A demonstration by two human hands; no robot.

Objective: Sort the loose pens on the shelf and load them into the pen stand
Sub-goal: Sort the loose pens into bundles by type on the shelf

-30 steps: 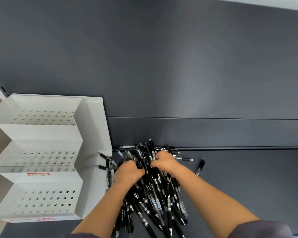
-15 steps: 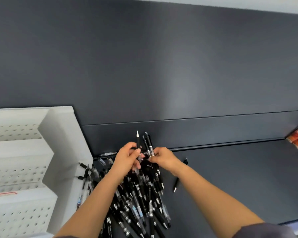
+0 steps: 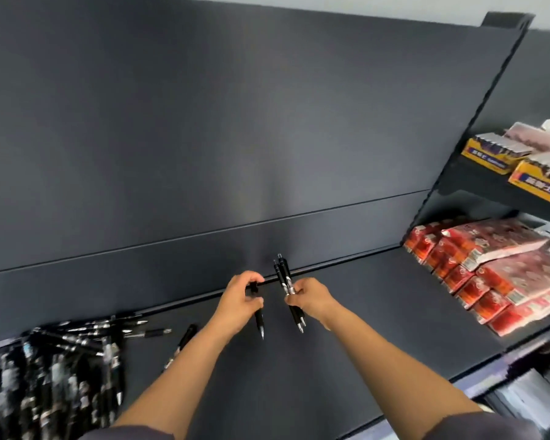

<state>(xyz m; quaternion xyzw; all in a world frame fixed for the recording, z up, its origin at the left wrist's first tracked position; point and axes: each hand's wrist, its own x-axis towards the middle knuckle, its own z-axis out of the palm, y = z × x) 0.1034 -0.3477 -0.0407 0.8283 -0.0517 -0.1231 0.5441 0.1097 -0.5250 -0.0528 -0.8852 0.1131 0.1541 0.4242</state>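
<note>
A blurred heap of loose black pens [image 3: 54,360] is lying at the left of the dark shelf [image 3: 394,306], a stray pen [image 3: 185,339] just beside it. Over the shelf's middle, the left hand [image 3: 237,303] is gripping a single pen [image 3: 259,322] tip-down, and the right hand [image 3: 311,299] is pinching a small bunch of pens [image 3: 283,274]. Red packets [image 3: 505,268] are sitting stacked at far right.

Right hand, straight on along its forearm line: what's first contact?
Likely the shelf's back panel, just behind the right hand and its pens. The left hand sits close beside that line; depth unclear.
</note>
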